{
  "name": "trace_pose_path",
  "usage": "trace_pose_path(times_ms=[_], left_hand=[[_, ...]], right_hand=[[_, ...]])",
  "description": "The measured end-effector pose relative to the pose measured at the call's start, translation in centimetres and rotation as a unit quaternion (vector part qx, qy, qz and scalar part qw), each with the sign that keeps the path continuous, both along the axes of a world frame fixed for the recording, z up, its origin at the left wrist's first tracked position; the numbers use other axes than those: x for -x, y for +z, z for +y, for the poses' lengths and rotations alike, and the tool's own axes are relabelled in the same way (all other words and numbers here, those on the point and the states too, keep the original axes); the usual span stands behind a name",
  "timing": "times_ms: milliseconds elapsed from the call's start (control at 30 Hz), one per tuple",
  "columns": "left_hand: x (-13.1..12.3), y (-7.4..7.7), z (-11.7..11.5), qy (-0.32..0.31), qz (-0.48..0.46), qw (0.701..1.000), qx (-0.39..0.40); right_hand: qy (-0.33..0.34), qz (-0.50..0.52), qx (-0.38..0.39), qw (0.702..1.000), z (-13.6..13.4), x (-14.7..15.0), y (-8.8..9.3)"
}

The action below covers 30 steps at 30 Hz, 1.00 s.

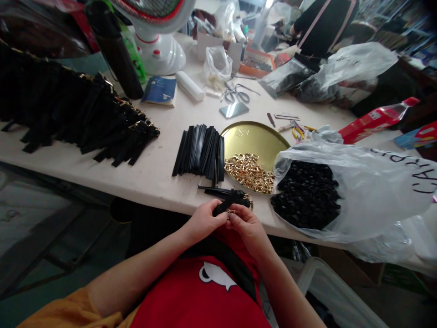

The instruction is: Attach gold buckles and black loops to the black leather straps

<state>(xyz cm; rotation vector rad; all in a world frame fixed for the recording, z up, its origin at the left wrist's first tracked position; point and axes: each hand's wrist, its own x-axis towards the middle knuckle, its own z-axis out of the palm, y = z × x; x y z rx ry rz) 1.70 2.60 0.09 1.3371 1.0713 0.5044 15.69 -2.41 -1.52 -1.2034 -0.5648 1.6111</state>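
Note:
Close to the table's front edge, my left hand (207, 219) is closed on a black strap (226, 203). My right hand (246, 222) pinches a small gold buckle (230, 213) at the strap's end; fingers partly hide it. Just beyond my hands lie a few black straps with gold buckles (218, 191). Behind them is a stack of plain black straps (200, 152). A round gold tray (259, 136) holds a heap of gold buckles (248, 173). To its right, an open clear plastic bag (372, 191) contains many small black pieces (309, 196).
A long pile of buckled black straps (68, 105) covers the table's left. Behind stand a dark bottle (114, 50), a white fan (157, 52), a blue booklet (160, 89) and scissors (235, 94). A red-labelled bottle (375, 122) lies at right. A person (322, 27) is across the table.

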Motion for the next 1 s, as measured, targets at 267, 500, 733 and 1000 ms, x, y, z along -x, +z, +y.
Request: trace_pose_path(times_ms=[267,500,733,1000], left_hand=[[0.1,0.0,0.6,-0.014,0.008,0.999,0.050],[0.3,0.3,0.3,-0.057,0.067,0.996,-0.022],[0.8,0.8,0.2,-0.075,0.088,0.988,-0.105],[1.7,0.6,-0.5,-0.110,0.105,0.981,-0.120]], right_hand=[[0.012,-0.009,-0.006,1.000,-0.1,-0.4,0.3],[-0.002,0.039,0.007,0.999,0.0,0.0,-0.4],[-0.046,0.057,0.040,0.996,0.1,-0.1,-0.3],[-0.158,0.113,0.036,0.980,0.7,-0.2,0.2]])
